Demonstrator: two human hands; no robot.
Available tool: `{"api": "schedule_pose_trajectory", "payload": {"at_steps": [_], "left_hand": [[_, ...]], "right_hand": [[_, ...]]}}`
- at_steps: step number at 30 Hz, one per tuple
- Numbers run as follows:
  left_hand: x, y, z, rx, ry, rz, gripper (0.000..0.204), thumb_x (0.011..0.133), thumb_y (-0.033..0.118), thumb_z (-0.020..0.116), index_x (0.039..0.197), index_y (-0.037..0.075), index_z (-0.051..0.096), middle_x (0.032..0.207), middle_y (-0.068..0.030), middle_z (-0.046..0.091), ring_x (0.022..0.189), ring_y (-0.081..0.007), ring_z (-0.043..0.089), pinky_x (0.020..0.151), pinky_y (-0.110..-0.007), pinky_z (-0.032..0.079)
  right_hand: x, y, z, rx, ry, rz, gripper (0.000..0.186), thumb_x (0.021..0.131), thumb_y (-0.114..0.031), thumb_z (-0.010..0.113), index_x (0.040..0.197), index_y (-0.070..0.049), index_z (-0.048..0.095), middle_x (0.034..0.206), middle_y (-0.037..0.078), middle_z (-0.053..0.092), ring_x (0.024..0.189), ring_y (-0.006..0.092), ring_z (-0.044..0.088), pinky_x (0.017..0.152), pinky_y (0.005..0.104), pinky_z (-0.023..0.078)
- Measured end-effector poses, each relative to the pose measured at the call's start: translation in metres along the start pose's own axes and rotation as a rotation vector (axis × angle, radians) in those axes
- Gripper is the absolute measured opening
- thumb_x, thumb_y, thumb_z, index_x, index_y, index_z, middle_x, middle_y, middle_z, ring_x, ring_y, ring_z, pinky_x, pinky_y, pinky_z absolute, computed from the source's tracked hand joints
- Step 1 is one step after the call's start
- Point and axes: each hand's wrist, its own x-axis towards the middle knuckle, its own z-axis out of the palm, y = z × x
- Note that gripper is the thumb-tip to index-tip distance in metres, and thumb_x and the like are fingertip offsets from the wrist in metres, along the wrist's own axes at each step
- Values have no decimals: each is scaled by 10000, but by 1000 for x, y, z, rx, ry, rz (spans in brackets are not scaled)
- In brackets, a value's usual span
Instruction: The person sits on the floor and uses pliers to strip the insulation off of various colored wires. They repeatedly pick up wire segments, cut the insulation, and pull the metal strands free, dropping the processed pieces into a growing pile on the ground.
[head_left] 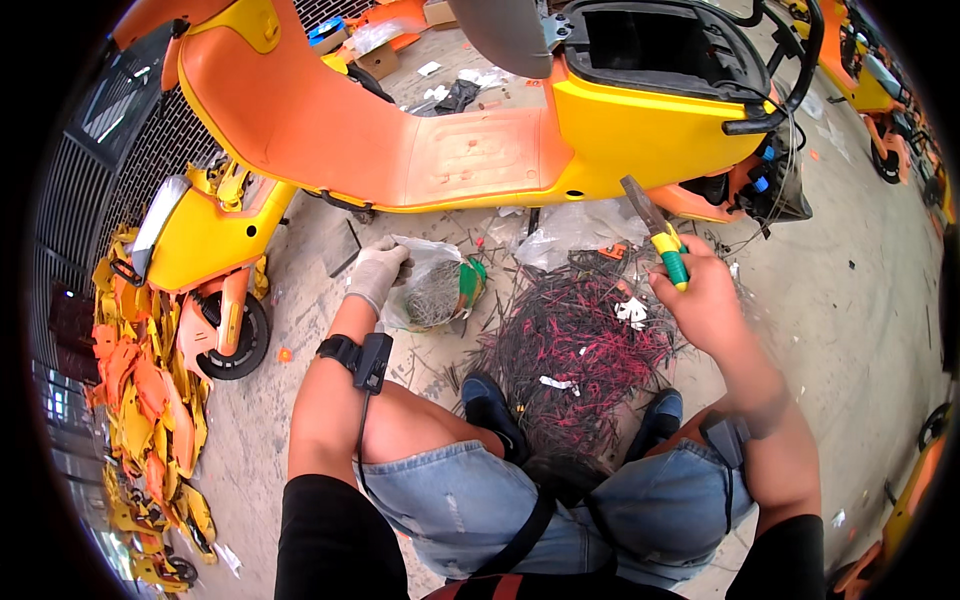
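My left hand [378,272], in a pale glove, has its fingers closed on the rim of a clear plastic bag [405,300]. Inside the bag lies a tangle of thin grey strands [432,294], with a green-and-yellow patch at its right side. My bare right hand [697,290] is wrapped round the yellow-and-green handle of a knife-like tool [648,222]. Its flat grey blade points up and left, toward the scooter. Between my feet and the bag spreads a pile of black and red cut strips [590,350], probably wire or cable sheathing, with white scraps on it.
A yellow-and-orange scooter body [480,160] stretches across the far side, close beyond my hands. At left stand another scooter part with a wheel [235,335] and a heap of yellow and orange panels [150,380]. Crumpled clear plastic [580,228] lies behind the strip pile.
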Motion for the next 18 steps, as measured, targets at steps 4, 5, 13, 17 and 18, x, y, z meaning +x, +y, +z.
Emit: {"api": "schedule_pose_trajectory", "payload": {"at_steps": [4, 5, 13, 17, 18], "left_hand": [[11, -18, -17, 89, 81, -64, 122, 875, 132, 619, 864, 20, 663, 752, -58, 692, 590, -149, 638, 553, -306, 516], [14, -23, -19, 95, 81, -69, 129, 882, 143, 629, 866, 20, 666, 751, -55, 693, 590, -148, 640, 553, -308, 517], [20, -29, -21, 163, 119, -73, 199, 916, 215, 674, 873, 21, 669, 749, -48, 691, 575, -147, 641, 526, -311, 507], [18, -26, -20, 189, 116, -45, 234, 929, 254, 663, 898, 23, 669, 720, -40, 661, 552, -141, 606, 519, -310, 497], [17, -24, -17, 201, 106, -28, 253, 935, 273, 657, 908, 22, 670, 713, -38, 651, 548, -139, 594, 520, -310, 494]], "right_hand": [[3, 0, 7, 23, -22, -4, 177, 818, -135, 700, 848, 38, 677, 1129, 201, 618, 925, 404, 635, 853, 434, 503], [3, 0, 8, 30, -25, -6, 178, 818, -134, 701, 848, 39, 677, 1126, 200, 617, 924, 404, 635, 853, 434, 503], [3, 1, 12, 20, -35, -19, 187, 810, -145, 712, 844, 37, 686, 1142, 205, 622, 940, 396, 639, 866, 425, 504], [2, 2, 11, 42, -38, -12, 190, 808, -154, 716, 845, 31, 694, 1155, 207, 629, 955, 390, 642, 883, 424, 503], [2, 1, 9, 40, -48, 7, 190, 808, -155, 716, 848, 30, 696, 1150, 209, 631, 955, 390, 642, 881, 424, 503]]}}
